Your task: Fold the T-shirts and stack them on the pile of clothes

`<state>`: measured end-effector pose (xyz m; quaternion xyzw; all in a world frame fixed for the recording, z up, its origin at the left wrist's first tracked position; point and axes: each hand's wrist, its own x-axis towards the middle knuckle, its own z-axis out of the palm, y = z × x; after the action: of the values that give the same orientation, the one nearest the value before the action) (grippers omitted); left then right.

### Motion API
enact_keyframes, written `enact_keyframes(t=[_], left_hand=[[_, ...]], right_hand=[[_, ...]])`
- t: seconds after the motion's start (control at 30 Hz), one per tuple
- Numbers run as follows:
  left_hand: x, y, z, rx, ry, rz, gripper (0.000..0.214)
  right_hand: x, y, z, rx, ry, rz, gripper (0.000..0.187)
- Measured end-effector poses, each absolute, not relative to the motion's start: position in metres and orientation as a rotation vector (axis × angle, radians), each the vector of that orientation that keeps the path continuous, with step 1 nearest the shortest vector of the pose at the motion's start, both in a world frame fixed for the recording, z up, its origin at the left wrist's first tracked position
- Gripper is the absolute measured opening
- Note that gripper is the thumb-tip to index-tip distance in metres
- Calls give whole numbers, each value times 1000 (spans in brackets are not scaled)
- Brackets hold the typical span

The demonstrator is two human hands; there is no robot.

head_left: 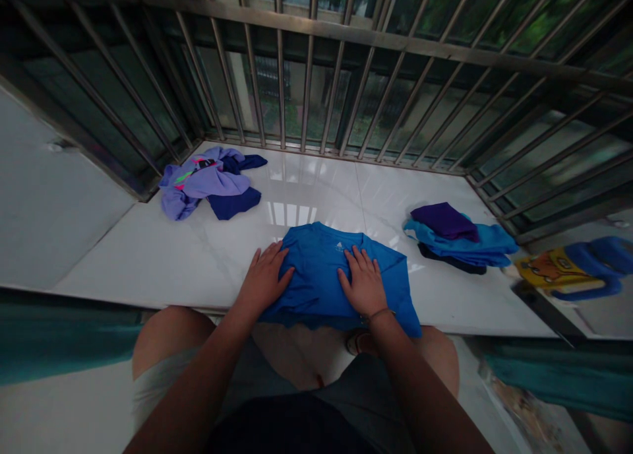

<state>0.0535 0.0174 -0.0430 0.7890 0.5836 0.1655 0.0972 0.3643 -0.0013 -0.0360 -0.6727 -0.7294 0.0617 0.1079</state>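
Note:
A blue T-shirt [316, 269] with a small white logo near its neckline lies spread on the white ledge before me. Its lower part hangs over the front edge, towards my lap. My left hand [266, 274] rests on the shirt's left side, fingers stretched out and pointing away from me. On the right half of the shirt, just below the logo, my right hand [363, 282] lies flat with its fingers spread. A thin band circles the right wrist. Neither hand grips the cloth.
At the left on the ledge [217, 262] is a loose heap of lavender and navy clothes [212, 180]. Stacked at the right are folded purple, blue and dark clothes [459, 236]. Beyond them stand a yellow and blue bottle [558, 269] and a dark flat object [548, 312]. Metal bars [341, 35] enclose the window.

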Motion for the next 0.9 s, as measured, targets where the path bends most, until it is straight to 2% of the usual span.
enact_keyframes(t=[0.9], left_hand=[[53,17,-40,2316,1727,492,54]], right_hand=[[365,-1,-36,-1986,-2157,180,65]])
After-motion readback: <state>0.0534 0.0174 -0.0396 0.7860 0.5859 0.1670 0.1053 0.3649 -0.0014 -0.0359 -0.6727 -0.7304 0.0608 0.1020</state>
